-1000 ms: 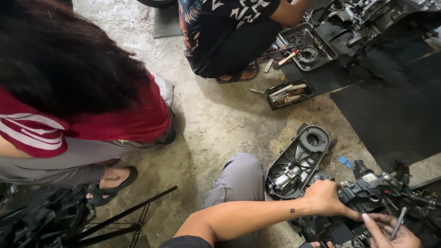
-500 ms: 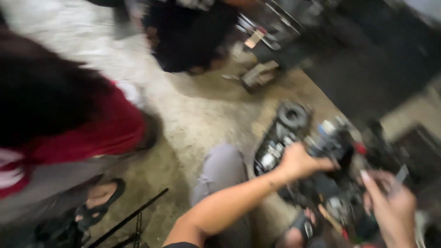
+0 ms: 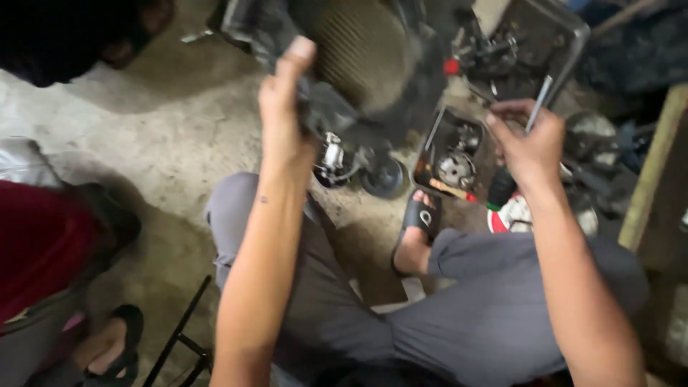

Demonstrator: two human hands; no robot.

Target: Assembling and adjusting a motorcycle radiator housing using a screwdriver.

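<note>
My left hand (image 3: 285, 107) is stretched forward and grips the edge of a dark engine assembly (image 3: 358, 64) that stands on the concrete floor in front of me. My right hand (image 3: 528, 140) is raised to the right of it and holds a thin metal tool (image 3: 539, 102) upright between the fingers. Between the two hands, on the floor, lies a small black tray (image 3: 427, 154) with round metal parts in it. I squat in grey trousers, with one sandalled foot (image 3: 418, 229) just below that tray.
A person in a red top (image 3: 39, 247) crouches at the left, their sandalled foot (image 3: 115, 344) at the bottom. Another parts tray (image 3: 566, 32) sits at top right. A wooden post (image 3: 656, 161) runs along the right edge. A black stand leg (image 3: 179, 337) lies by my knee.
The camera has swung down and to the right. My left hand has stayed on the engine assembly; my right hand with the tool has risen. The person squatting at the far side has left view.
</note>
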